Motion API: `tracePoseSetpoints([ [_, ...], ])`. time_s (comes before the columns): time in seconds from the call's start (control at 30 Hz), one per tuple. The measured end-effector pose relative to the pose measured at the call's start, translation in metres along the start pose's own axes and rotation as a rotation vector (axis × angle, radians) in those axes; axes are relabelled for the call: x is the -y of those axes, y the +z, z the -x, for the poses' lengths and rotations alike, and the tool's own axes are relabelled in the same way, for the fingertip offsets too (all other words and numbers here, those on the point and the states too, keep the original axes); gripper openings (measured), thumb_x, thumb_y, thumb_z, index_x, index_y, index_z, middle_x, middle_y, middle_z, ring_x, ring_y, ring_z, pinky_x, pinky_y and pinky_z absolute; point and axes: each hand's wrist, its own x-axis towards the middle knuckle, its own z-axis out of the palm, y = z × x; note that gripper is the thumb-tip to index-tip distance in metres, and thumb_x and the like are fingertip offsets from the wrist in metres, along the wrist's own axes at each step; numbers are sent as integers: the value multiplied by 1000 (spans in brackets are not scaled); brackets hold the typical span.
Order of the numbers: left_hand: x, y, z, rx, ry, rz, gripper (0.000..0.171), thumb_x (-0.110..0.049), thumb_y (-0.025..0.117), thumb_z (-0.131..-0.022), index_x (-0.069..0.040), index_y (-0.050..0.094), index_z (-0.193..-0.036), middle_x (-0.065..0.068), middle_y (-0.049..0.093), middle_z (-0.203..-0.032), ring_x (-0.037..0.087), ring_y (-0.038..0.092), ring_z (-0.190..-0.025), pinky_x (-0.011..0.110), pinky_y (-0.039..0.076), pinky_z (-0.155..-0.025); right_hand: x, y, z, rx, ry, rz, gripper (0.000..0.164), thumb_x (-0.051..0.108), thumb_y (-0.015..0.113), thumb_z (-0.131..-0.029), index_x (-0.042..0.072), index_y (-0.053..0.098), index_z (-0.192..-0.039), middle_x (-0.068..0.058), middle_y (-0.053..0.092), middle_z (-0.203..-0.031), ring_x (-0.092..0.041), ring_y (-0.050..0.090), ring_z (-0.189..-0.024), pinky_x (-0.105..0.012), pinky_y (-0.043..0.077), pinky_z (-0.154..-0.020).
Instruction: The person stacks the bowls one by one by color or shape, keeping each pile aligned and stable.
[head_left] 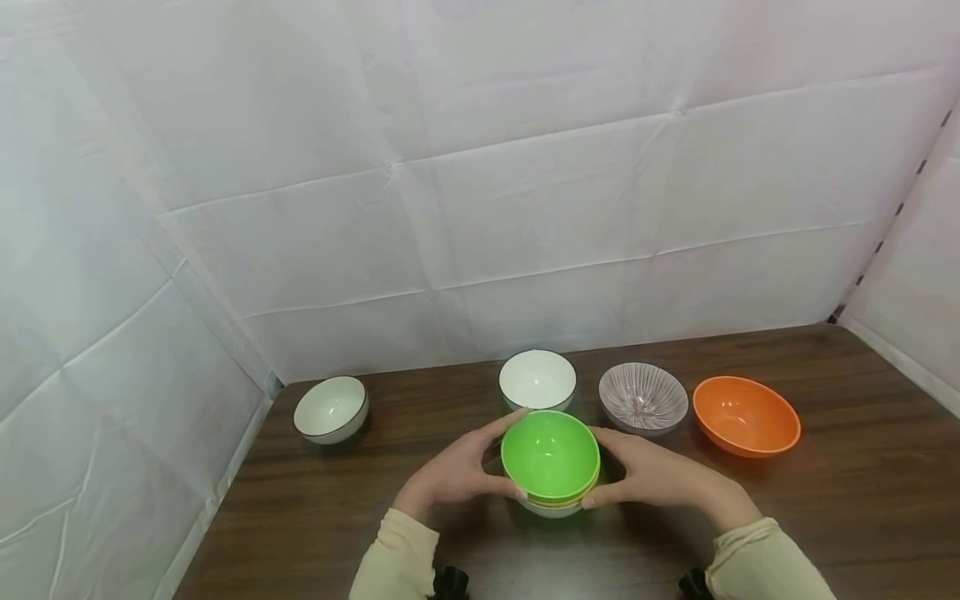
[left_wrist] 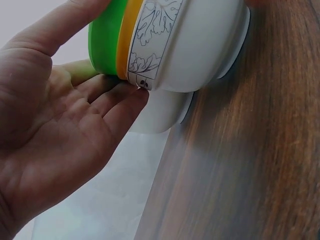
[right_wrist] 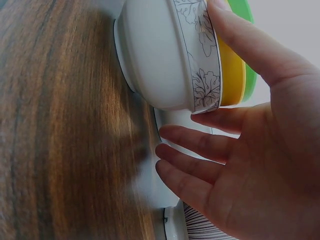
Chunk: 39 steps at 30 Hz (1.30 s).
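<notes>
Gripped between left hand (head_left: 467, 468) and right hand (head_left: 651, 472), nested bowls (head_left: 551, 468): green bowl (head_left: 550, 452) on top, yellow bowl (right_wrist: 231, 74) next, leaf-patterned bowl (left_wrist: 196, 44) lowest; white bowl (head_left: 537, 379) behind

Left hand (head_left: 468, 471), lower centre of head view, thumb (head_left: 501, 486) and fingers (head_left: 498, 427) curved in a grip, right hand (head_left: 648, 468) facing it, likewise gripping, thumbs lowermost, left forearm (head_left: 395, 557) and right forearm (head_left: 767, 562) angled inward from bottom edge
</notes>
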Motion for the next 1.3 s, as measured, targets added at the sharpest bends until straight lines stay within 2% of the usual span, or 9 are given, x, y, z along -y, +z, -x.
tracePoseSetpoints([
  [0.4,-5,-3,3,19,-32,18,96,-16,80,-77,-14,20,-153,0,29,-156,15,29,-139,47,33,-113,4,-2,-1,1,-8,-12,88,47,74,-77,-2,39,-141,-18,50,-140,-34,44,-126,-65,37,-103],
  [0.67,-7,-7,5,17,-14,38,93,-15,78,-79,-9,21,-152,6,25,-158,18,29,-139,48,33,-112,3,-1,-1,-1,-4,-8,89,47,74,-77,-3,38,-141,-20,49,-140,-35,44,-127,-65,37,-104],
  [1.0,-8,-13,9,-13,-29,23,77,-15,75,-82,-11,35,-148,6,39,-151,18,35,-136,51,33,-112,1,-1,-1,0,-13,-22,88,47,74,-77,0,38,-142,-18,48,-141,-34,43,-128,-65,35,-104],
  [1.3,-8,-20,15,-36,-81,25,70,-20,73,-84,-12,40,-144,4,50,-143,21,48,-126,50,41,-106,3,-1,0,5,-12,-23,88,47,74,-78,-1,38,-142,-18,49,-141,-34,43,-127,-65,35,-104],
])
